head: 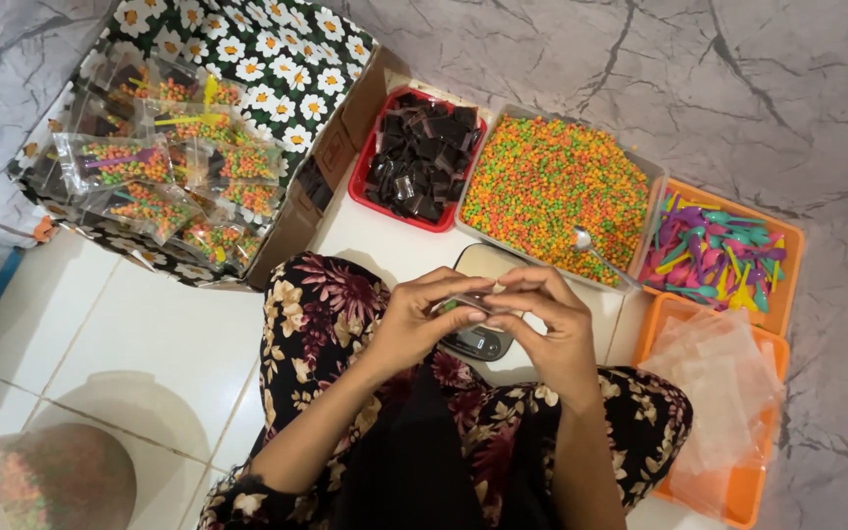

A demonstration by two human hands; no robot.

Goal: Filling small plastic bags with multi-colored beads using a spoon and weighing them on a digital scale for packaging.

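Observation:
My left hand [422, 319] and my right hand [552, 329] meet above my lap, both pinching a small clear plastic packet [471, 303] between fingertips. Under them sits a small digital scale [481, 339] on the white tile floor. Just beyond is a tray of tiny orange, green and yellow candy beads [552, 182] with a metal spoon [596, 253] resting in it.
A red tray of dark wrapped pieces [422, 157] sits left of the beads. Colourful small plastic spoons fill an orange tray [718, 255]; empty clear bags lie in another orange tray [723, 388]. Filled packets [164, 167] pile on a daisy-print cloth. A clear container [41, 481] stands bottom left.

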